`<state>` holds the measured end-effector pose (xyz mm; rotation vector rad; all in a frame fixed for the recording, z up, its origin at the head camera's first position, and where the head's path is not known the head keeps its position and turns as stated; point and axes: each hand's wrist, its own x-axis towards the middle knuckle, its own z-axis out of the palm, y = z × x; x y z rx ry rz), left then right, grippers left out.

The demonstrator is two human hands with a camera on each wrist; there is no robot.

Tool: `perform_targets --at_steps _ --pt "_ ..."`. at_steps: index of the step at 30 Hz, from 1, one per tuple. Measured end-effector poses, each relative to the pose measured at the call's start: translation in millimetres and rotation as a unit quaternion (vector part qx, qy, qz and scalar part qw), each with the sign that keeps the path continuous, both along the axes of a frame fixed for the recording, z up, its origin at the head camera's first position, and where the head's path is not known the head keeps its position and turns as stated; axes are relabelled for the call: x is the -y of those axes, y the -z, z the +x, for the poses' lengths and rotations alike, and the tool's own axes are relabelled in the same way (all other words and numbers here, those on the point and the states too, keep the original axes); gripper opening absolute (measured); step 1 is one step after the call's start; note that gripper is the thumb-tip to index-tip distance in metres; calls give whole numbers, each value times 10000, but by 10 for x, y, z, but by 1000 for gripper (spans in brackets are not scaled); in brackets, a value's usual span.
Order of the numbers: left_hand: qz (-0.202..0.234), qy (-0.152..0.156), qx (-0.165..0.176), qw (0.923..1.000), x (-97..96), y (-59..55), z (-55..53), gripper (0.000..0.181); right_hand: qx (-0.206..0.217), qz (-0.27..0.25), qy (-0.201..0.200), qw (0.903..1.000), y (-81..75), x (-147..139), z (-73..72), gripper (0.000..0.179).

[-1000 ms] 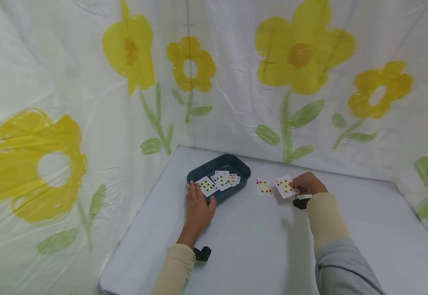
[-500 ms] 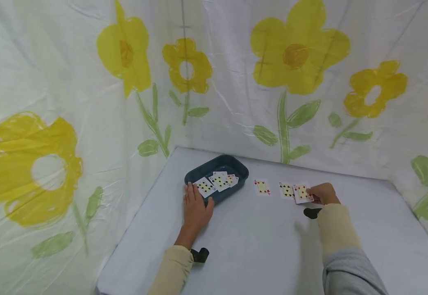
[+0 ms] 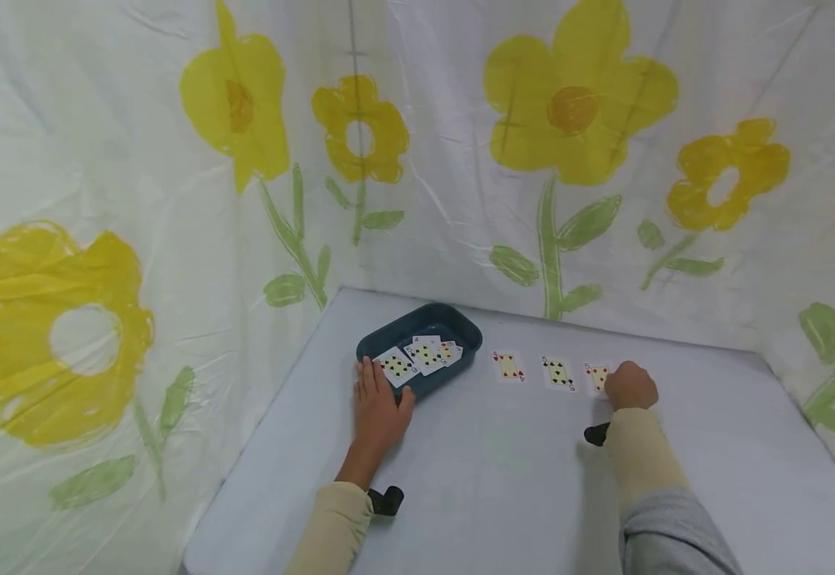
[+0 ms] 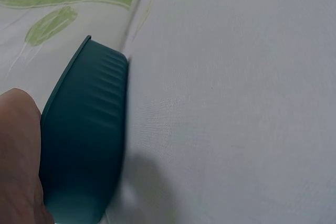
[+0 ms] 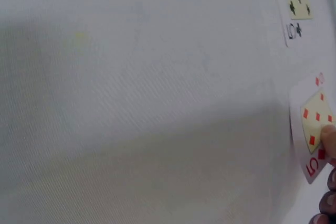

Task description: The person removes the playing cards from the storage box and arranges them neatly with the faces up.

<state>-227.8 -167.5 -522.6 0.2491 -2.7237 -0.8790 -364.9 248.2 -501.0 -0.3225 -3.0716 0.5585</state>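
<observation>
Teal tray [image 3: 453,319] at the table's far L corner, w/ several cards inside, all visible faces up: a black-pip card [image 3: 396,366] at the near L end, others overlapping next to it, incl. one w/ red pips. L hand [image 3: 379,411] rests on the tray's near L end, fingers fairly straight, thumb at the outer wall, no clenching.

R hand [image 3: 631,386] pinches the five of diamonds [image 3: 597,379], thumb on its face, at the R end of a row on the table, well apart from the tray. Five of clubs [image 3: 558,373] lies in the middle of the row, red card [image 3: 507,366] at the L end, nearest the tray; gaps b/w all three.

Table [image 3: 496,495] = pale, fabric-like top. Behind & to the L, white hanging [image 3: 453,176] w/ yellow flowers [image 3: 571,110] & green leaves. Beige cuffs [image 3: 334,527] on both arms, grey sleeve [image 3: 672,519] above the R one.

Hard to see: R fingers mostly cut off in R wrist view; can't tell if the pinched card is fully flat. Some tray cards part-covered, exact no. unclear. L wrist view: tray cut off at the bottom, its inside hidden.
</observation>
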Motion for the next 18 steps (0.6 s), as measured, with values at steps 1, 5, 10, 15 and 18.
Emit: perform_targets --at_steps 1,5,10,15,18 --pt "-3 -7 3 10000 -10 6 0 78 12 54 21 10000 29 0 -12 25" --pt "1 -56 -79 10000 -23 16 -3 78 57 231 23 9997 160 -8 -62 21" --pt "-26 -30 5 10000 -22 25 0 80 67 407 50 9991 215 -12 -52 22" --pt "-19 -127 19 9999 -19 33 -7 79 99 360 -7 9993 169 2 -34 37" --pt "-98 -122 25 9999 -29 51 -32 79 262 481 -151 9984 161 -32 -41 33"
